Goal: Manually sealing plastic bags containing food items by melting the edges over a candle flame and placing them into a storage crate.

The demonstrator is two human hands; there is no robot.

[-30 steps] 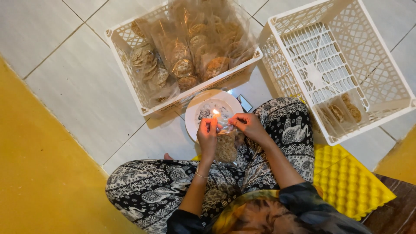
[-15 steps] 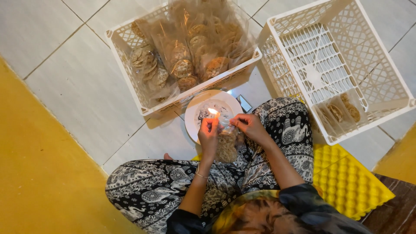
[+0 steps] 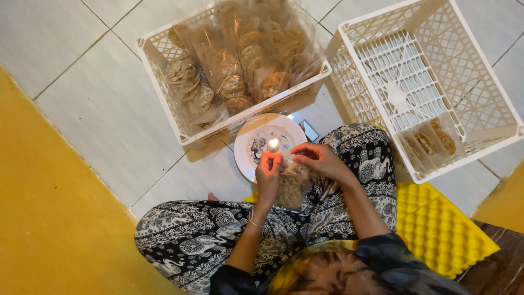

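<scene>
Cracker bag: a clear plastic bag of round brown crackers, held upright over the person's lap, its top edge brought level with the candle flame. Both hands grip the bag at that top edge. The left hand pinches the left end of the mouth with fingers closed on the film. The right hand pinches the right end likewise, fingers curled shut on the plastic. The film between the 2 hands appears stretched taut just beside the flame, which in the inspector's judgement is how a bag mouth is held for heat-sealing.

The flame stands on a white plate, which lies on the tiled floor directly ahead of the bag and touching distance from the knees. The plate seems placed to catch wax and soot; dark marks show on its centre.

Beyond the plate sits 1 white lattice crate, packed with upright bags of the same crackers. To the right of the plate stands a second white crate, nearly bare, with 2 or 3 bags lying in its near corner. Both crates are within arm's reach of the seated person.

A small dark flat object lies just right of the plate; its kind cannot be told. A yellow egg-crate foam pad lies under the person's right side, to the lower right of the plate.
</scene>
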